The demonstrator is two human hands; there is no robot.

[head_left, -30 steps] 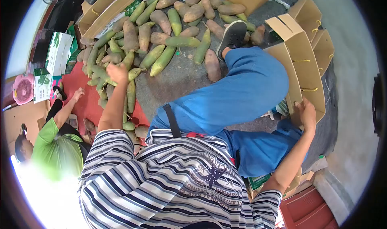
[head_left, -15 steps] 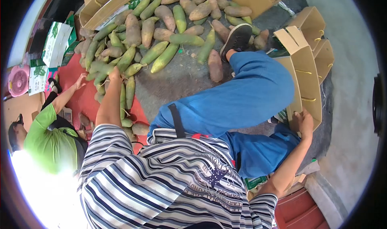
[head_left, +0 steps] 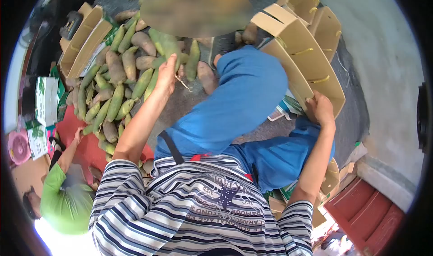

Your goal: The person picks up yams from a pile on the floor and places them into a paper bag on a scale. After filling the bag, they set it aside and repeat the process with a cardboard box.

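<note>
My left hand (head_left: pixel 168 73) is closed around a long green radish (head_left: pixel 166 41), raised over the pile; a thin root tail hangs beside my wrist. Under and around it lie many radishes (head_left: pixel 115 103), some green, others brown with soil. At the right, my right hand (head_left: pixel 321 109) grips the near edge of a tall open cardboard box (head_left: pixel 311 59) with yellow cord handles. The box leans beside my bent knee, its inside mostly hidden from me.
A co-worker in a green shirt (head_left: pixel 67 202) reaches toward the pile from the left. Another open carton (head_left: pixel 83 41) stands at the upper left, near white-and-green boxes (head_left: pixel 46 100) and a pink fan (head_left: pixel 19 147). More cartons (head_left: pixel 325 30) stand behind mine. A blurred oval hides the top middle.
My left hand has moved up and right from the pile's left part, carrying the green radish. My right hand stays on the box edge. The whole view has shifted.
</note>
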